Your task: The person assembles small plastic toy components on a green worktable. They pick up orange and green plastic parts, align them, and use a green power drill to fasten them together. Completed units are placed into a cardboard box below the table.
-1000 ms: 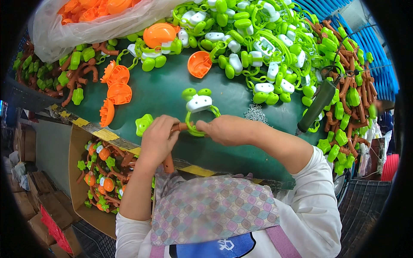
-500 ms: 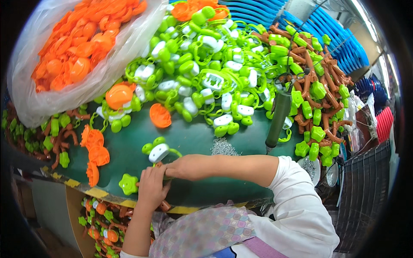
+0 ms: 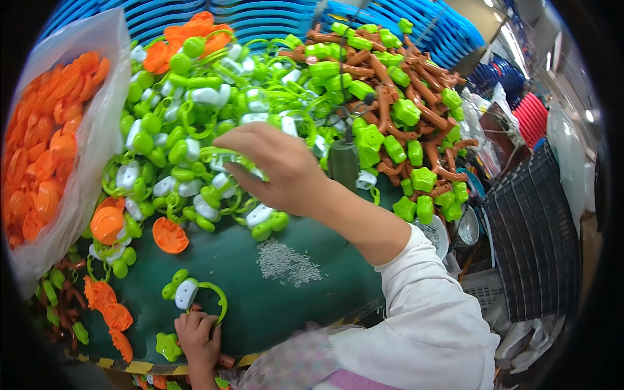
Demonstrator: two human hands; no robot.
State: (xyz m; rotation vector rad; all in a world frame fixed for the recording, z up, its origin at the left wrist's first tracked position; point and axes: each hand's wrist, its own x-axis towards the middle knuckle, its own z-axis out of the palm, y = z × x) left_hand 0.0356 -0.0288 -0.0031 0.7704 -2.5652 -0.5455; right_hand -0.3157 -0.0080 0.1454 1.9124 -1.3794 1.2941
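At the near left of the green table, my left hand (image 3: 198,338) is closed round a brown plastic branch (image 3: 226,361). A green star-shaped knob (image 3: 169,346) sits beside the hand. Just beyond my fingers lies a white piece (image 3: 186,293) with green ovals and a curved green ring (image 3: 221,300), next to the branch. My right hand (image 3: 276,169) reaches over the heap of green-and-white ring pieces (image 3: 205,97). Its thumb and fingers are bent and apart, with ring pieces showing between them; no grip is visible. A dark hanging power screwdriver (image 3: 343,162) is partly behind my right wrist.
Small silver screws (image 3: 286,263) lie in a patch on the table. Orange shells (image 3: 170,235) lie at left, near a plastic bag (image 3: 107,71) of more orange parts. Brown branches with green knobs (image 3: 422,179) are heaped at right, beside bowls (image 3: 467,227). Blue racks (image 3: 260,19) stand behind.
My right hand has left my left hand and moved up and away over the heap. My left hand stays by the white piece. The whole view has shifted.
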